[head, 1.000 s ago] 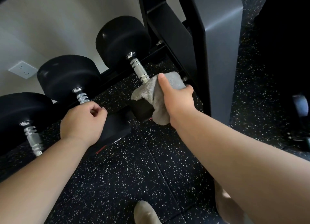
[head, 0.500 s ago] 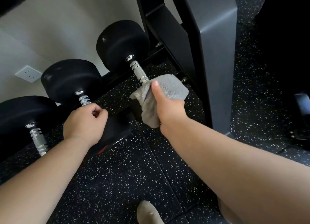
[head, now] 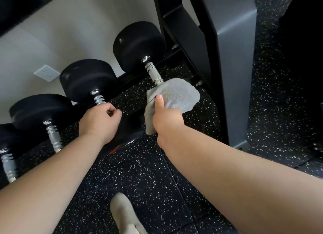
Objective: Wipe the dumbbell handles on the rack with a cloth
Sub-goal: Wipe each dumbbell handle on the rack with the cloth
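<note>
Black dumbbells with silver ridged handles lie side by side on a low rack. My right hand (head: 167, 116) grips a grey cloth (head: 176, 97) wrapped round the near end of the rightmost dumbbell's handle (head: 153, 72); the thumb lies on top of the cloth. My left hand (head: 99, 121) is curled round the handle (head: 98, 99) of the second dumbbell and covers most of it. Further left, a third handle (head: 53, 135) and a fourth handle (head: 8, 165) stand bare.
A black rack upright (head: 209, 58) and a grey panel (head: 234, 67) rise just right of the cloth. A white wall socket (head: 46, 73) sits behind the dumbbells. The floor is black speckled rubber (head: 139, 172), with my shoe (head: 124, 214) at the bottom.
My right hand and the cloth have slid slightly down the rightmost handle towards me, baring more of the silver grip. My left hand keeps its hold.
</note>
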`<action>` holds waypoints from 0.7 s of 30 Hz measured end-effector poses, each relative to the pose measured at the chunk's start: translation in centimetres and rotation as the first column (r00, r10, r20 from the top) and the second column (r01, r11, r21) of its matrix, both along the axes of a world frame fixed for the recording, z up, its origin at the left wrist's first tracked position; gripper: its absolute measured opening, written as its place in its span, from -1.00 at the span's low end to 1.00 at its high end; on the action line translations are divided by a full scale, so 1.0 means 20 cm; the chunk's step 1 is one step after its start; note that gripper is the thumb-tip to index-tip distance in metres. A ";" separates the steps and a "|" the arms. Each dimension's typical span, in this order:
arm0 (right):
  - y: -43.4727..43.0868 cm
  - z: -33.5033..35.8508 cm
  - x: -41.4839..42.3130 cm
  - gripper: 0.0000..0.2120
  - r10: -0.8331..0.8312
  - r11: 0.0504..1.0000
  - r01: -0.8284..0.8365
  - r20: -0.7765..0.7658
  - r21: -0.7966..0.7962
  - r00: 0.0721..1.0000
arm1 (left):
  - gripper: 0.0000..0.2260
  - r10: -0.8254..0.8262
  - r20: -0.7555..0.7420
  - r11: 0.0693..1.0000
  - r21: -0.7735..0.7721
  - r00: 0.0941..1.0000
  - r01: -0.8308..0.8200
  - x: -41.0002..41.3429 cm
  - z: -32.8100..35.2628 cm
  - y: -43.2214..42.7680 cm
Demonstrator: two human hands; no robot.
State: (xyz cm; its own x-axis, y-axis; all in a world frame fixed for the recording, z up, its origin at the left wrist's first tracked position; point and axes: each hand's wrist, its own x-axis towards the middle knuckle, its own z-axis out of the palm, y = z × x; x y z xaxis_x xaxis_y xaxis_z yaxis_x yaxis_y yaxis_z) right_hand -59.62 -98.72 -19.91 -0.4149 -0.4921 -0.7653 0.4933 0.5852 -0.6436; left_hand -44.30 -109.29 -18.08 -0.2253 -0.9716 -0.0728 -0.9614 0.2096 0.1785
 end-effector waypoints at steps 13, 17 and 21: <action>0.10 -0.04 -0.17 0.22 0.009 1.000 -0.012 -0.111 -0.021 0.994 | -0.78 -0.024 -0.051 1.000 -0.016 0.998 0.023 0.04 -0.03 -0.02; 0.18 -0.05 -0.21 0.26 0.041 0.982 -0.132 -0.529 -0.135 0.847 | -0.77 -0.020 -0.047 1.000 -0.022 0.999 0.019 0.04 -0.04 -0.02; 0.15 -0.07 -0.20 0.22 0.228 0.967 -0.215 -0.836 0.136 0.498 | -0.77 -0.030 -0.046 0.999 -0.024 0.998 0.029 0.05 -0.04 -0.03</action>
